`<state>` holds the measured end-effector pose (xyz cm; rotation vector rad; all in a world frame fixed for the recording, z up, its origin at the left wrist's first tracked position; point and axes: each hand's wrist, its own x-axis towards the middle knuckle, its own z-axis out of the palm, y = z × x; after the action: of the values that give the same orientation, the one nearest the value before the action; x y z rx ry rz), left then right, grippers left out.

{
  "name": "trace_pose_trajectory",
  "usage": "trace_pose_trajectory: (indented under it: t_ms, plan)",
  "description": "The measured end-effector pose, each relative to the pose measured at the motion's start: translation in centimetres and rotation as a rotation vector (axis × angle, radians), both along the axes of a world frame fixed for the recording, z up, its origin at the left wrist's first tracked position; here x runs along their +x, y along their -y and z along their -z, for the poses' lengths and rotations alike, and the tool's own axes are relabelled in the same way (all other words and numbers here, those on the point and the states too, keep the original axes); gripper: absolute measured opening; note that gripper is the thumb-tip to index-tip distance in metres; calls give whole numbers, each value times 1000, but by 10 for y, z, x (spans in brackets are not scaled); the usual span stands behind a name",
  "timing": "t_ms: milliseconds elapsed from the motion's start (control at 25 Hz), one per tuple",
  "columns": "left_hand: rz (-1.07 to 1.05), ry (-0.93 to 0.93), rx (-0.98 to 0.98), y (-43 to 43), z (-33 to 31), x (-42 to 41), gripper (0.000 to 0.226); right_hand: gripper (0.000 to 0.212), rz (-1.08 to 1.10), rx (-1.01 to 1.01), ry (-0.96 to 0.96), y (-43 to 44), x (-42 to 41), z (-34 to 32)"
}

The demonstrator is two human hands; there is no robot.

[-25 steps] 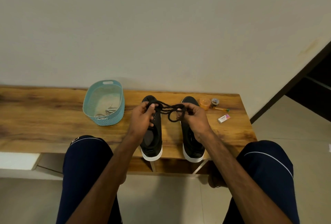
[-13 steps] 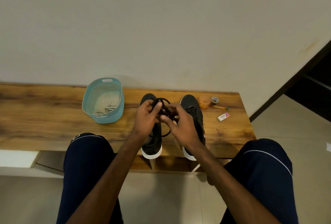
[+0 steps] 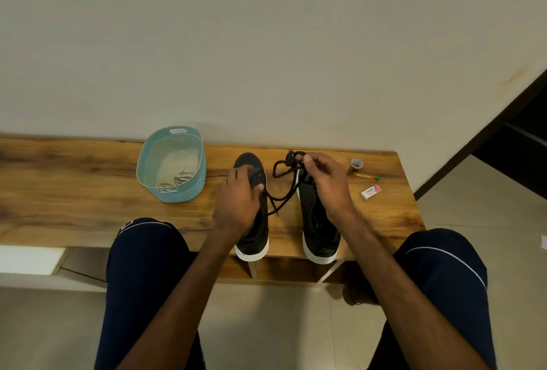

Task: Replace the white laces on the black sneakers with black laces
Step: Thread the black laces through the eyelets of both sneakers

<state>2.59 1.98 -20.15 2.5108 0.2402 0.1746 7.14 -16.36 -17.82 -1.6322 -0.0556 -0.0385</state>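
Two black sneakers with white soles stand side by side on the wooden bench (image 3: 88, 192), toes toward the wall: the left sneaker (image 3: 254, 236) and the right sneaker (image 3: 321, 230). My left hand (image 3: 238, 204) rests on the left sneaker's eyelet area and pinches one end of a black lace (image 3: 284, 192). My right hand (image 3: 325, 183) is raised over the right sneaker's toe and pinches the bunched rest of that lace. The lace hangs slack between both hands. White laces (image 3: 176, 180) lie in the teal basket (image 3: 201, 180).
The teal basket stands left of the sneakers near the wall. Right of the sneakers lie a small tape roll (image 3: 356, 163), a pencil (image 3: 367, 175) and a white eraser (image 3: 371, 191). My knees flank the bench's front edge. Tiled floor lies to the right.
My hands, close together over the gap between the sneakers, have moved apart: the left went down onto the left sneaker, the right up and right. The black lace now stretches between them.
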Motion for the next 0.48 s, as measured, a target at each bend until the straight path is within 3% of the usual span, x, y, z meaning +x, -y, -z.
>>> trace_pose_trajectory:
  t_ms: [160,240,360,480]
  plan:
    - [147,110,-466,13,-5,3,48,14,-89,-215,130,-5,-1,8]
    - [201,106,-457,15,-3,5,41,17,-200,-202,122,-8,-2,9]
    - [235,136,-454,16,-4,5,9,21,-242,-195,101,-8,-2,8]
    - [24,157,-470,7,-5,10,19,26,-271,-43,-26,-3,0,2]
